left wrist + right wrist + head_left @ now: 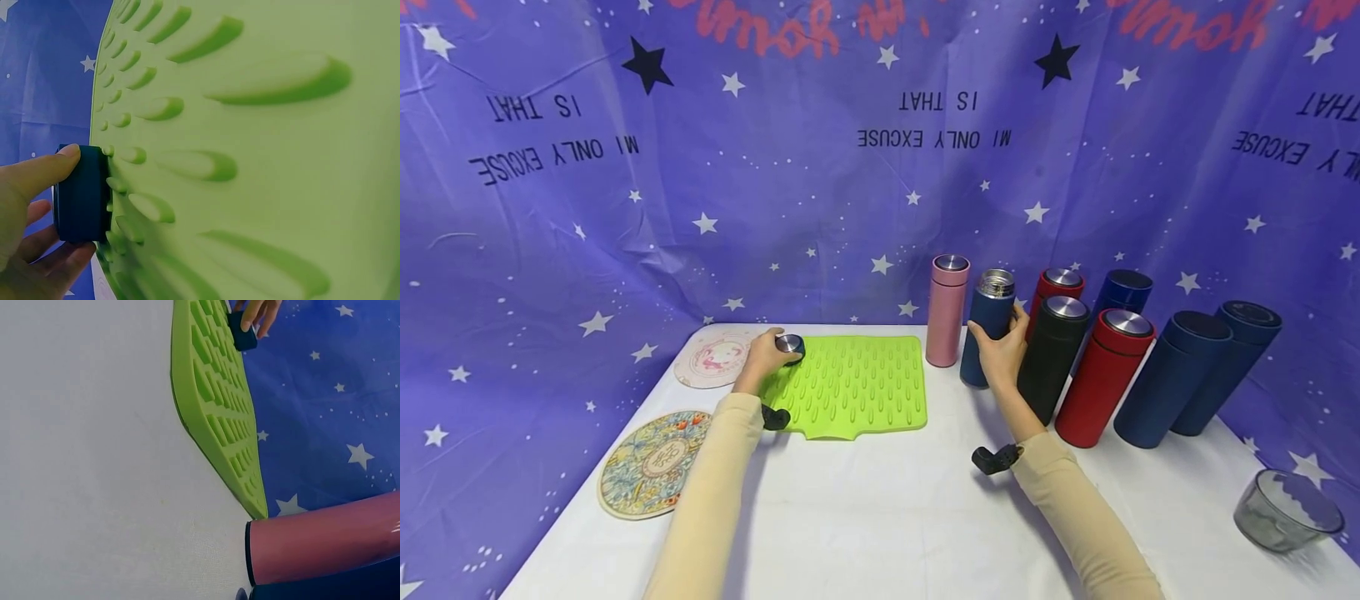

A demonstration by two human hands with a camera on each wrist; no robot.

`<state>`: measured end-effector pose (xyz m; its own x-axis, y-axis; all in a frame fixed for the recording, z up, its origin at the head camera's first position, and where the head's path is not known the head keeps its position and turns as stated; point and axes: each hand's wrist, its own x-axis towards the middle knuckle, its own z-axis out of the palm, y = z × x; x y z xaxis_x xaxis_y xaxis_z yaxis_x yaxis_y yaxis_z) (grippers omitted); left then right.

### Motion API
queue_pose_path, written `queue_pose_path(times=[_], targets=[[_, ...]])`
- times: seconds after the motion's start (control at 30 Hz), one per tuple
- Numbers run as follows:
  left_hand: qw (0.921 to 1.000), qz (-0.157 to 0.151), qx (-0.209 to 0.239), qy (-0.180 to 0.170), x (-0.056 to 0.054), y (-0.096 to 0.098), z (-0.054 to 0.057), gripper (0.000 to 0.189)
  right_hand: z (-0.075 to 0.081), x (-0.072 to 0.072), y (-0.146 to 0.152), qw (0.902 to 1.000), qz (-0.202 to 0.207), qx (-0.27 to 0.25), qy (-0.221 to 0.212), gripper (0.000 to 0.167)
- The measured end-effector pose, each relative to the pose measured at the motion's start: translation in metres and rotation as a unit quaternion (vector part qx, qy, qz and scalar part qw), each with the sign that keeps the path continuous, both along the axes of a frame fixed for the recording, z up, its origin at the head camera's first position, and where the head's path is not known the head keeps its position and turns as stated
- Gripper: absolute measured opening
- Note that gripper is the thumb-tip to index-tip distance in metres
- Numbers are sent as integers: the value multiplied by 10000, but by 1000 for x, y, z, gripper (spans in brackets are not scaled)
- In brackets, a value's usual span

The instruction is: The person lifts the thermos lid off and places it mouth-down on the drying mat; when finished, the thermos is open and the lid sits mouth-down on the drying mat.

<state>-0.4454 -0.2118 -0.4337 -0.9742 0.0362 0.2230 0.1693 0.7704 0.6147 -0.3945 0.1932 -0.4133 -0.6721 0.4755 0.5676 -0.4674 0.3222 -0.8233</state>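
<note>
At the far left corner of the lime-green ridged mat (857, 383), my left hand (765, 358) pinches a dark blue bottle lid (790, 344) with a silver top. The left wrist view shows the thumb on one side of the lid (84, 194) and fingers on the other, its base against the ridges. My right hand (1002, 358) grips an uncapped dark blue thermos bottle (990, 307), its steel mouth bare. That bottle stands upright between a pink thermos (946, 321) and a black one (1054, 358). In the right wrist view the right hand is out of sight.
Red thermoses (1105, 379) and blue ones (1172, 379) crowd the right side. A clear glass bowl (1285, 512) stands near the right edge. Two round mats, one pink-white (711, 358) and one patterned (655, 467), lie at left. A purple star-printed curtain (820, 208) hangs behind.
</note>
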Motion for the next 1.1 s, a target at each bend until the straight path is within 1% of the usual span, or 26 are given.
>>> queue_pose_path(times=[0.17, 0.27, 0.4, 0.53, 0.63, 0.73, 0.83, 0.97, 1.1], targets=[[10000, -20, -25, -28, 1, -2, 1, 72, -3, -2, 1, 9999, -40, -26, -106, 78], [10000, -9, 3, -27, 3, -3, 4, 73, -5, -1, 1, 9999, -66, 26, -135, 79], [9999, 54, 131, -66, 7, -3, 12, 74, -5, 0, 0, 9999, -37, 88, -82, 79], [9997, 80, 170, -154, 14, -3, 19, 74, -5, 4, -1, 9996, -101, 240, -54, 85], [9998, 57, 176, -69, 21, -3, 23, 74, -5, 9, -2, 9989, -192, 427, -80, 92], [9996, -31, 225, 150, 29, -3, 27, 74, -6, 15, -4, 9978, -218, 630, -14, 97], [9988, -176, 260, 387, 38, -2, 29, 74, -6, 19, -6, 9964, -179, 816, 154, 100], [9968, -468, 220, 607, 55, -2, 29, 74, -6, 26, -7, 9937, -106, 1030, 430, 102], [9948, -810, 112, 610, 73, -3, 24, 72, -6, 35, -9, 9904, 24, 1217, 654, 103]])
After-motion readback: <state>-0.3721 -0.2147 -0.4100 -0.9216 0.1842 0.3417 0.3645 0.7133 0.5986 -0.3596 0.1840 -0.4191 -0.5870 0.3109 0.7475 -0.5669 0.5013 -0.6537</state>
